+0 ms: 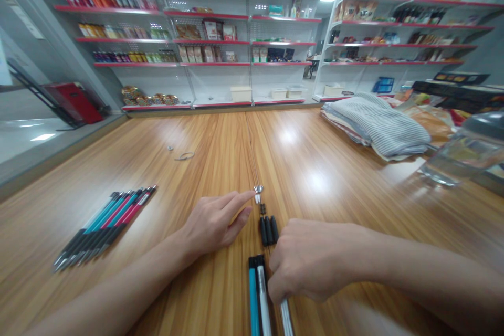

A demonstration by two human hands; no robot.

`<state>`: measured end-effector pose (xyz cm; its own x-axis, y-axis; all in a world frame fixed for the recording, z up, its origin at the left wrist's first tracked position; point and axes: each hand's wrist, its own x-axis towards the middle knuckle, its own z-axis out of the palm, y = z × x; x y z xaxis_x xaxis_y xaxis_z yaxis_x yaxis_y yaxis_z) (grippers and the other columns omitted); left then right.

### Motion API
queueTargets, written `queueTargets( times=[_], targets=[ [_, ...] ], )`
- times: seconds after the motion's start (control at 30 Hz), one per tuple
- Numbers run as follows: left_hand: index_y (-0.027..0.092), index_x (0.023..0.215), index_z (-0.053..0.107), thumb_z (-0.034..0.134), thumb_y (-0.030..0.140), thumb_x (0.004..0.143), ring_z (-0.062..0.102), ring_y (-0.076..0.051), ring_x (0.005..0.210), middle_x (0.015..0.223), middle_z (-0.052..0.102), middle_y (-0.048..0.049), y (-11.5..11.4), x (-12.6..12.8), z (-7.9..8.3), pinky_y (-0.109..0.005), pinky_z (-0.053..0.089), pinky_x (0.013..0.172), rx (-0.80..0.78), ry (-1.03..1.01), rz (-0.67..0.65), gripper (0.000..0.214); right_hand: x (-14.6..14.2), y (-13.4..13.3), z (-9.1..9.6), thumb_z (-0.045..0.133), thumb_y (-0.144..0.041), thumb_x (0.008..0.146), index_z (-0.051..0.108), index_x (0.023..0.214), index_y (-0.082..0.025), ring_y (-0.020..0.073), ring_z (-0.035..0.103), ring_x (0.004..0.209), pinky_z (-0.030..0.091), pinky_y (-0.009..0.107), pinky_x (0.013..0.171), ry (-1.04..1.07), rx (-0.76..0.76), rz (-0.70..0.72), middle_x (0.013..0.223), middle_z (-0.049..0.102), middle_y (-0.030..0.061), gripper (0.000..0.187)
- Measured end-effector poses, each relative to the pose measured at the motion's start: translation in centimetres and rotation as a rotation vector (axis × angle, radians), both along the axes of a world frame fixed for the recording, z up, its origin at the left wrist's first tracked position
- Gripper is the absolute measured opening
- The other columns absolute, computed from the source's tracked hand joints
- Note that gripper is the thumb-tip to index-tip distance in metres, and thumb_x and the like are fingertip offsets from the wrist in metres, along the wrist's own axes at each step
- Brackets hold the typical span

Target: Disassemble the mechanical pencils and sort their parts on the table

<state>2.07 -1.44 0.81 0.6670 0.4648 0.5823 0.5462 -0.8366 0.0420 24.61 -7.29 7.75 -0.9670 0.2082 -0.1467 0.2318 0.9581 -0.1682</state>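
Observation:
My left hand (pixel 214 223) rests on the wooden table (pixel 315 168), forefinger and middle finger stretched toward small silver pen tips (pixel 258 188) and white bits beside them. Just below lie black pen grips (pixel 268 230) in a short row. My right hand (pixel 311 265) is curled, knuckles up, fingers pressed down at the top of pen barrels (pixel 260 299), one blue, one white, one black; a further white tube (pixel 286 317) pokes out under it. What its fingertips pinch is hidden. A row of several assembled pens (pixel 104 226), teal, pink and black, lies at the left.
A folded striped cloth pile (pixel 378 123) and a clear plastic container (pixel 468 149) sit at the right. A small metal ring and wire (pixel 184 156) lie mid-table. Store shelves (pixel 220 37) with goods stand behind; a red box (pixel 74 102) is at the left.

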Motion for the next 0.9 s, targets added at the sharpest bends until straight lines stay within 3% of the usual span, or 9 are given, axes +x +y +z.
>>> queueTargets(
  times=[0.4,0.6,0.73,0.83,0.9],
  targets=[
    [0.020,0.123,0.051,0.053,0.022,0.088,0.058,-0.010,0.061,0.079,0.064,0.0005,0.1,-0.1,-0.1,-0.020,0.043,0.057,-0.022,0.016,-0.007,0.035,0.0,0.0,-0.1,0.067,-0.015,0.076,0.065,0.080,-0.026,0.0111,0.058,0.063,0.024,0.027,0.048,0.023,0.023,0.017,0.073,0.069,-0.0058,0.012],
    [0.020,0.123,0.053,0.053,0.019,0.088,0.056,-0.010,0.061,0.078,0.063,-0.0005,-0.2,-0.2,-0.1,-0.020,0.042,0.057,-0.076,-0.027,-0.033,0.035,0.5,-0.1,0.7,0.065,-0.018,0.078,0.065,0.083,-0.026,0.0107,0.057,0.061,0.027,0.025,0.049,0.111,0.024,0.001,0.069,0.067,-0.0054,0.009],
    [0.018,0.113,0.059,0.055,0.017,0.085,0.047,-0.008,0.055,0.068,0.053,0.0019,-0.4,0.0,0.2,-0.019,0.039,0.052,-0.329,-0.382,-0.008,0.028,1.2,1.5,-0.1,0.055,-0.019,0.084,0.064,0.084,-0.021,0.0103,0.054,0.057,0.030,0.025,0.051,0.399,0.155,-0.123,0.067,0.063,-0.0022,0.009],
    [0.018,0.109,0.059,0.049,0.018,0.086,0.041,-0.008,0.051,0.065,0.047,0.0026,0.1,0.0,0.1,-0.019,0.035,0.047,-0.608,-0.758,0.028,0.026,1.8,4.1,-3.1,0.053,-0.018,0.086,0.063,0.093,-0.017,0.0104,0.055,0.061,0.034,0.024,0.054,0.761,0.317,-0.332,0.072,0.065,0.0010,0.012],
    [0.017,0.109,0.059,0.046,0.015,0.083,0.046,-0.010,0.058,0.069,0.048,0.0008,0.8,-0.1,-0.3,-0.020,0.039,0.050,-0.745,-0.925,-0.019,0.029,2.3,5.9,-5.4,0.054,-0.016,0.085,0.063,0.092,-0.016,0.0090,0.051,0.054,0.034,0.023,0.051,0.877,0.389,-0.431,0.064,0.061,-0.0008,0.012]
  ],
)
